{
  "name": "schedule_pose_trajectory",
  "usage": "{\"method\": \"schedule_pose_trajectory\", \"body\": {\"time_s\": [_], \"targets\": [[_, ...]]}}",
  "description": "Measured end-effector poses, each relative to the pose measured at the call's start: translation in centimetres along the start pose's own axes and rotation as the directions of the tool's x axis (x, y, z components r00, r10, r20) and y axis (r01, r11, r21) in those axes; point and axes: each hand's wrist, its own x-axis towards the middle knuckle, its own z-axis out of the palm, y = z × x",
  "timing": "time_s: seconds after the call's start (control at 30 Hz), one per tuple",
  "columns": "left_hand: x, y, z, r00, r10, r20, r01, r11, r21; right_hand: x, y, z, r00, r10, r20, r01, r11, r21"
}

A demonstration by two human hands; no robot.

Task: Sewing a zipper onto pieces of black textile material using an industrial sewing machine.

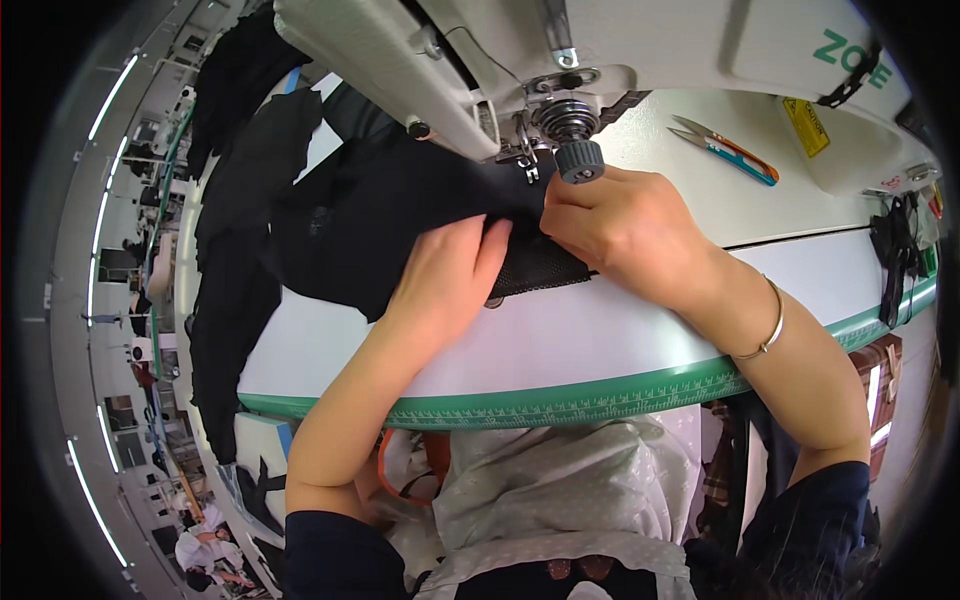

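A piece of black fabric (380, 190) lies under the presser foot (530, 172) of a white sewing machine (690, 60). My left hand (445, 265) grips this fabric just in front of the foot, its fingertips partly hidden under a fold and its thumb pointing toward the needle area. Close to the right of the foot, my right hand (625, 230) is closed, pinching the fabric's edge with curled fingers. Between the two hands a strip of black mesh (545, 268) shows, lying over the white table (330, 345).
Thread snips (725, 150) with blue and orange handles rest on the machine bed at right. More black fabric (235, 240) is heaped along the left. A green measuring tape (560, 408) follows the table's front edge. Black straps (893, 250) hang at the right edge.
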Motion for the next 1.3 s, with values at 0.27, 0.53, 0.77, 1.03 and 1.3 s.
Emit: {"method": "schedule_pose_trajectory", "body": {"time_s": [0.27, 0.53, 0.77, 1.03, 1.3], "targets": [[1.6, -0.5, 1.1, 0.991, -0.130, -0.023, 0.070, 0.669, -0.740, -0.1, -0.2, 0.0, 1.000, 0.027, -0.009, -0.027, 0.999, 0.023], [0.6, -1.7, 1.8, 0.991, 0.021, -0.134, -0.083, 0.873, -0.480, 0.1, -0.4, 0.0, 0.999, -0.036, 0.011, 0.037, 0.997, -0.063], [1.4, -2.8, 2.7, 0.954, 0.122, -0.273, -0.226, 0.893, -0.390, 0.2, -0.3, -0.2, 0.997, -0.059, 0.039, 0.062, 0.995, -0.082], [1.3, -1.8, 2.5, 0.948, 0.087, -0.307, -0.164, 0.958, -0.235, 0.3, -0.2, -0.2, 0.997, -0.062, 0.035, 0.063, 0.997, -0.050], [4.8, 0.4, 0.5, 0.972, -0.222, -0.082, 0.232, 0.962, 0.145, 0.4, 0.0, -0.1, 0.995, -0.077, 0.058, 0.079, 0.997, -0.023]]}}
